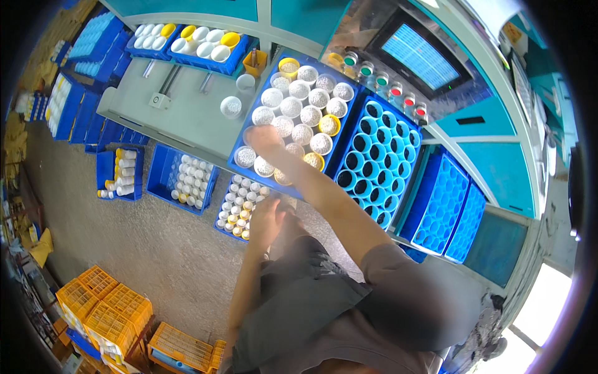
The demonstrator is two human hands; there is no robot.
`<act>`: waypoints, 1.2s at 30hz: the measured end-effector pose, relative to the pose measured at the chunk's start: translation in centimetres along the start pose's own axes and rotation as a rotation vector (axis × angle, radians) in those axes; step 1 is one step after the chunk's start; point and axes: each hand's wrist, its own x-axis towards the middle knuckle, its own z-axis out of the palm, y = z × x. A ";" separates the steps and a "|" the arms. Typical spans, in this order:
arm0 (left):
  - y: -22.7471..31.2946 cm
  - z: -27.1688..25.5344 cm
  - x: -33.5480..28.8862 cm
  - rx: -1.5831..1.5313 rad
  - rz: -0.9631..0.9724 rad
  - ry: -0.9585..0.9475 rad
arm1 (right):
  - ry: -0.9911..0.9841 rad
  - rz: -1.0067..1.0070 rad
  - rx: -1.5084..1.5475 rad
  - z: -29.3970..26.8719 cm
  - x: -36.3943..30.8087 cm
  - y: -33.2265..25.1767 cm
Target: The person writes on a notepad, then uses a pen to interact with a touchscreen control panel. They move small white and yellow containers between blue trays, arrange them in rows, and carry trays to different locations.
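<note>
A blue crate (pixel 233 163) full of white and yellow cups stands on the machine's ledge, and the cups hold pale granules. My right hand (pixel 266 139) reaches over its left side, fingers curled at a white cup (pixel 250 136) there; the hand covers part of that cup. Lower down, close to my body, my left hand (pixel 269 215) hangs beside a lower crate (pixel 221 225) of small white and yellow cups. Its fingers are mostly hidden, so what they hold does not show. Two loose cups, one filled white cup (pixel 231 107) and one translucent cup (pixel 245 83), stand left of the upper crate.
Right of the upper crate is a blue tray (pixel 342 181) of round dark-centred holes, below a control panel with a screen (pixel 418 56) and coloured buttons. Blue crates (pixel 156 198) of containers stand left on the floor. Yellow plastic crates (pixel 118 318) are stacked at lower left.
</note>
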 end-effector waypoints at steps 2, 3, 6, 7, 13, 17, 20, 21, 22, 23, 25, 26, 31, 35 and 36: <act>0.3 0.5 1.2 -0.026 -0.077 0.006 | -0.088 -0.063 -0.044 -0.1 0.8 -0.2; 0.3 0.7 1.5 -0.040 -0.077 0.039 | -0.048 -0.053 -0.035 -0.1 0.5 0.0; -1.1 -0.3 2.2 -0.009 -0.151 0.076 | 0.181 -0.049 0.192 0.2 -1.4 1.8; -1.6 -0.8 2.5 0.041 -0.202 0.039 | 0.401 -0.071 0.468 0.3 -2.1 3.0; -2.0 -3.3 6.3 0.170 -0.146 0.213 | 0.793 0.332 1.231 1.2 -0.1 19.6; -0.7 -3.7 10.7 0.254 0.001 0.158 | 0.934 0.786 1.983 -0.6 0.9 29.2; -0.7 -3.1 13.7 0.353 0.048 0.069 | 0.866 0.772 1.879 -1.9 -1.2 27.7; -1.0 -2.7 14.7 0.362 0.098 0.088 | 0.822 0.705 1.808 -1.9 -2.8 25.6; -1.5 -2.3 15.6 0.333 0.111 0.051 | 0.622 0.681 1.649 -2.3 -4.7 23.7; -2.1 -1.9 16.4 0.306 0.150 0.056 | 0.593 0.700 1.380 -1.6 -6.4 20.3; -3.5 -1.3 17.5 0.391 0.152 0.007 | 0.362 0.436 1.399 -1.0 -12.3 14.1; -4.2 -1.1 17.9 0.338 0.118 -0.052 | 0.258 0.446 1.112 -0.5 -14.2 11.2; -5.7 -0.3 18.5 0.249 0.078 -0.130 | 0.350 0.372 0.544 1.7 -16.0 3.3; -5.4 0.1 19.0 0.179 -0.007 -0.174 | 0.425 0.507 0.661 2.3 -14.6 2.0; -5.4 0.2 19.1 0.191 -0.038 -0.207 | 0.454 0.544 0.624 2.4 -14.4 1.9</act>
